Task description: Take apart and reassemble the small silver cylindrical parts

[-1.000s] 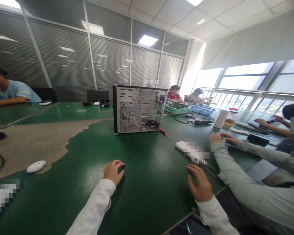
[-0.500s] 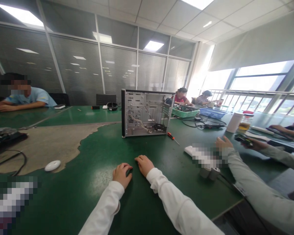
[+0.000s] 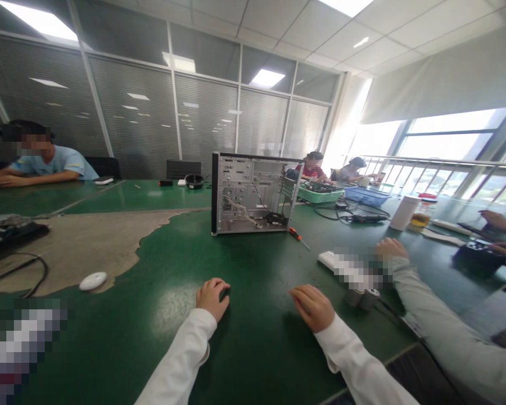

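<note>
An open computer case (image 3: 255,194) stands upright on the green table (image 3: 168,259), its metal inside and loose cables showing. By its lower right corner lies a screwdriver (image 3: 296,235) with an orange and black handle. My left hand (image 3: 213,298) rests on the table in front of the case, thumb and fingers apart, holding nothing. To its right, my right hand (image 3: 313,306) is over the table with its fingers pressed together; nothing shows in them. Neither hand touches the case.
A white power strip (image 3: 349,270) and a co-worker's sleeve (image 3: 425,298) are at the right. Farther back are a green basket (image 3: 320,195), a blue basket (image 3: 366,196), cables and a white cup (image 3: 405,212). A white oval object (image 3: 93,280) lies at the left.
My right hand has moved right, away from my left hand, which has hardly moved. The co-worker's hand with a dark part has gone from beside the bottle.
</note>
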The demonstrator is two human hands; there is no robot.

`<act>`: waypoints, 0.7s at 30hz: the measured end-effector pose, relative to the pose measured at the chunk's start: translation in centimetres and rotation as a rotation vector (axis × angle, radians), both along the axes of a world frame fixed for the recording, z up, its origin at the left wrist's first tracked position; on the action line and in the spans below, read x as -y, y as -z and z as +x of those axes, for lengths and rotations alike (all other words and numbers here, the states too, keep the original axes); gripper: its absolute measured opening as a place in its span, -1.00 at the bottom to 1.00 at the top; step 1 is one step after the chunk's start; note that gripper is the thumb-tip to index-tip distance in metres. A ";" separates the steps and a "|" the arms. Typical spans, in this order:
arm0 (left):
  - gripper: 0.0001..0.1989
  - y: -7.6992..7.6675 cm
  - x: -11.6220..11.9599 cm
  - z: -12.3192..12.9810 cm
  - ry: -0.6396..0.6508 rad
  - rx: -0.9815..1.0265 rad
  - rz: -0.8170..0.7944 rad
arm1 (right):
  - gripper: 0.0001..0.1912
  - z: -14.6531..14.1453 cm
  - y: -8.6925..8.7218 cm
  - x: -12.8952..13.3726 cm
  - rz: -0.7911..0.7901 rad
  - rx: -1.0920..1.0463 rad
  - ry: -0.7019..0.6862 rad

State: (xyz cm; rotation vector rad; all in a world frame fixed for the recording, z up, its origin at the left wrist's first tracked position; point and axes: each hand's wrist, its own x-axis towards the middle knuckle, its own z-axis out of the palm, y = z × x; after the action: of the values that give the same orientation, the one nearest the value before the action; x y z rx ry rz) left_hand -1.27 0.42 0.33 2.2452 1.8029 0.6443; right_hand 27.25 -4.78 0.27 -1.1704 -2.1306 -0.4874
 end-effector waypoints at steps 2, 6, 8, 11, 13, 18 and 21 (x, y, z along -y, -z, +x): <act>-0.75 -0.1 0.0 0.0 0.001 -0.008 0.000 | -0.78 3.8 -0.6 1.2 0.167 -0.098 0.147; -0.75 -0.5 0.2 0.2 -0.004 -0.016 -0.003 | -0.80 11.0 -1.7 2.5 0.300 -0.229 0.517; -0.75 -0.7 0.2 0.3 -0.008 -0.019 -0.011 | -0.76 13.9 -1.5 2.8 0.252 -0.241 0.664; -0.75 -1.1 0.3 0.4 -0.013 -0.024 -0.023 | -0.73 16.8 -0.4 2.7 0.132 -0.259 0.768; -0.75 -1.2 0.4 0.5 -0.018 -0.026 -0.032 | -0.72 17.8 0.5 2.5 0.063 -0.274 0.783; -0.75 -1.4 0.5 0.6 -0.015 -0.034 -0.033 | -0.69 18.1 1.6 2.2 0.045 -0.291 0.794; -0.75 -1.5 0.6 0.6 -0.018 -0.042 -0.034 | -0.67 17.8 1.4 2.1 0.096 -0.326 0.796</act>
State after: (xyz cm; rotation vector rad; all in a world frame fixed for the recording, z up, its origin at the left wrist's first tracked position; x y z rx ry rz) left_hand -0.69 -0.18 1.82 2.2395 1.8419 0.5697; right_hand 45.07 -6.87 -1.13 -1.8784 -1.2956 -0.6703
